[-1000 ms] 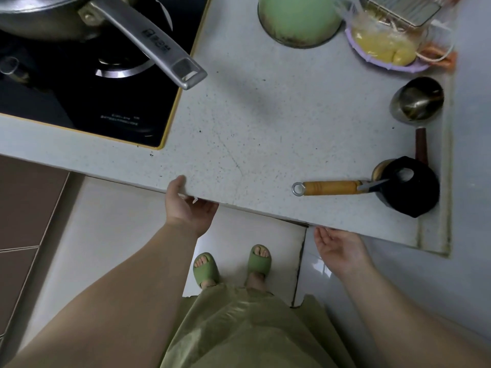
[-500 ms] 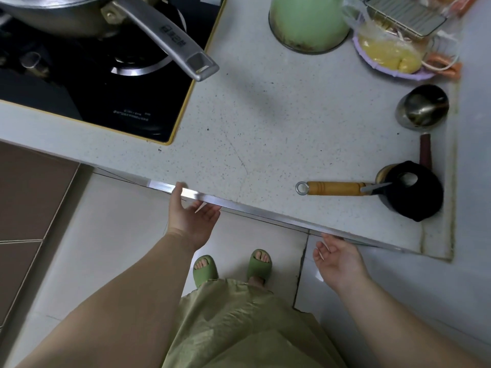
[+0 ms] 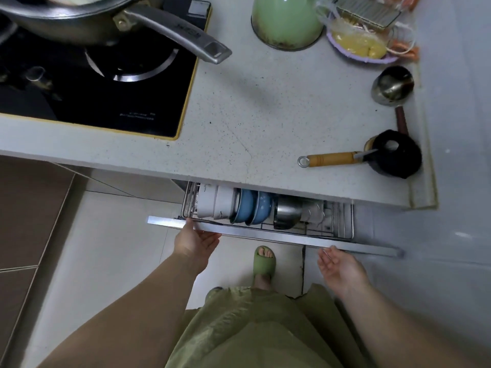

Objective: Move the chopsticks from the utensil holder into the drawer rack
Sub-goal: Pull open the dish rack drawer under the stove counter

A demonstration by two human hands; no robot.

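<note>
The drawer front [image 3: 265, 236], a long metal strip, stands pulled a little way out from under the countertop [image 3: 239, 115]. Behind it the wire drawer rack [image 3: 337, 221] shows, holding white bowls [image 3: 212, 203], blue bowls [image 3: 252, 208] and a steel bowl [image 3: 288, 211] on edge; its right end is bare wire. My left hand [image 3: 195, 241] grips the left part of the drawer front, thumb on top and fingers underneath. My right hand [image 3: 340, 266] is palm up with fingers apart, just below the strip's right part and holding nothing. No chopsticks or utensil holder are in view.
On the counter lie a yellow-handled tool [image 3: 329, 159] stuck in a black pot [image 3: 396, 155], a steel ladle [image 3: 393, 85], a green pot [image 3: 287, 19] and a purple basket of bags [image 3: 358, 43]. A pan handle [image 3: 180, 30] juts over the black hob [image 3: 93, 83]. My slippered foot [image 3: 263, 261] is below the drawer.
The drawer has slid out from under the counter, pulled by my left hand, and the rack with its bowls has come into view. My right hand stayed open beneath the front edge.
</note>
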